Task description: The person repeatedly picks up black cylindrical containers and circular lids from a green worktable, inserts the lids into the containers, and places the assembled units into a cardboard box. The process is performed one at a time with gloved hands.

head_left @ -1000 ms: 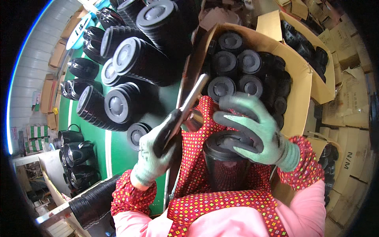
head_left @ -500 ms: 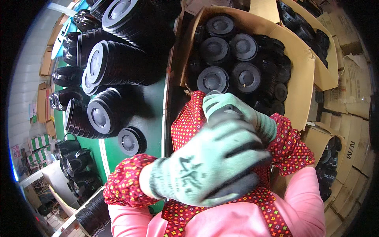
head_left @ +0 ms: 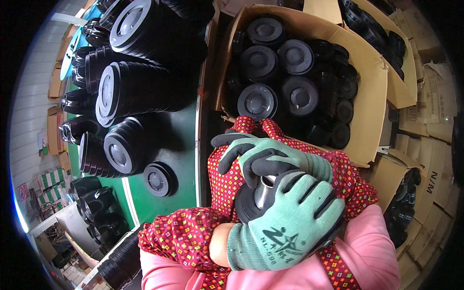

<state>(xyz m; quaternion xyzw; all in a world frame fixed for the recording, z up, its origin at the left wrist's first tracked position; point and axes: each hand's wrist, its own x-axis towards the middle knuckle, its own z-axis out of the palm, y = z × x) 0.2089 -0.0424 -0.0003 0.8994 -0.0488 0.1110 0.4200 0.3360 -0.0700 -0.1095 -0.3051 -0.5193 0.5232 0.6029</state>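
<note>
Both my hands wear green gloves with dark coated fingers and meet over my lap. Between them is a black round flanged part (head_left: 245, 205) with a shiny metal sleeve at its middle. My left hand (head_left: 286, 220) is closed round its near side, and its palm hides much of the part. From the far side my right hand (head_left: 275, 157) has its thumb and bent fingers against the metal sleeve, one finger reaching out to the left. A red patterned apron (head_left: 224, 169) lies beneath the hands.
Ahead stands an open cardboard box (head_left: 367, 96) holding stacks of black discs (head_left: 257, 102). On the left, a green table (head_left: 181, 188) carries long disc stacks (head_left: 137, 92) and a short stack (head_left: 158, 180) near its edge. More cartons (head_left: 430, 169) line the right side.
My right hand has come back from near the box toward my lap. My left hand, blurred before, has shifted right and nearer me; the flanged part now shows between the hands.
</note>
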